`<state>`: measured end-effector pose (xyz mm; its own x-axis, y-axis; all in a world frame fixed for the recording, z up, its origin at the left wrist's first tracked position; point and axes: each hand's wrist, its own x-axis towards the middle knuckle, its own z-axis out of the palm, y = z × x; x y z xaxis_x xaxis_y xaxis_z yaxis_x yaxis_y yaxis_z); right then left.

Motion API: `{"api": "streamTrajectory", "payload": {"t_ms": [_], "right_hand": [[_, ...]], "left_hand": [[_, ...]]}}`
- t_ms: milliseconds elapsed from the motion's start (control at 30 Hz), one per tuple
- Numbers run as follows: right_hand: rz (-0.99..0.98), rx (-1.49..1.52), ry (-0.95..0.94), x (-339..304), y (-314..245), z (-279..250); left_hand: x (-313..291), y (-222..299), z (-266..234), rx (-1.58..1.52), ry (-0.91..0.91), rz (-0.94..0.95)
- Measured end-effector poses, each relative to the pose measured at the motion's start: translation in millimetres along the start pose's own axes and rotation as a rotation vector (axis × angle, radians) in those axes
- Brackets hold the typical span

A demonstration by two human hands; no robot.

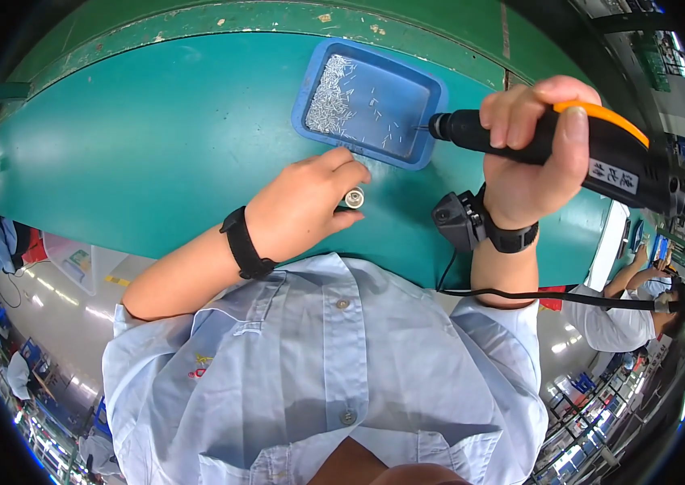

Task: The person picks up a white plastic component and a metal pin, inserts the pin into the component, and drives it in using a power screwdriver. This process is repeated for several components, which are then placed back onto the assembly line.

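Note:
My right hand point(536, 137) is wrapped round a black electric screwdriver point(472, 132) with an orange strip along its body. Its thin bit points left, over the right side of a blue plastic tray point(304, 105). Many small silver screws point(330, 97) are heaped at the tray's left end, with a few scattered across its floor. Just in front of the tray, my left hand point(314, 186) pinches a small round whitish part point(355, 197) with a hollow-looking end. Fingers hide the rest of that part. Whether the bit carries a screw is too small to tell.
Both objects are above a green worktop point(157, 121) with a raised ledge point(262, 18) along its far edge. A black camera-like device point(457, 220) is strapped at my right wrist, and a black cable point(569, 299) runs rightward from there. Other people sit at far left and right.

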<state>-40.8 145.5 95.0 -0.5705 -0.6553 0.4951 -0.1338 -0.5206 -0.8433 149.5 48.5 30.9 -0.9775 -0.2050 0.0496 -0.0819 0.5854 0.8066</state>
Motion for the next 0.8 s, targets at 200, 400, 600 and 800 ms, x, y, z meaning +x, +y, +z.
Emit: {"api": "streamTrajectory", "payload": {"t_ms": [200, 400, 600, 800], "right_hand": [[0.070, -0.122, 0.088, 3, 18, 6], [0.011, -0.079, 0.033, 3, 3, -1], [0.111, -0.170, 0.081, -6, 13, 0], [0.068, 0.004, -0.008, 2, -14, 1]], "left_hand": [[4, 4, -6, -0.037, 0.024, -0.027], [21, 10, -23, 0.014, 0.196, 0.007], [33, 6, -22, 0.073, 0.260, 0.064], [46, 4, -10, 0.061, 0.294, 0.173]]}}
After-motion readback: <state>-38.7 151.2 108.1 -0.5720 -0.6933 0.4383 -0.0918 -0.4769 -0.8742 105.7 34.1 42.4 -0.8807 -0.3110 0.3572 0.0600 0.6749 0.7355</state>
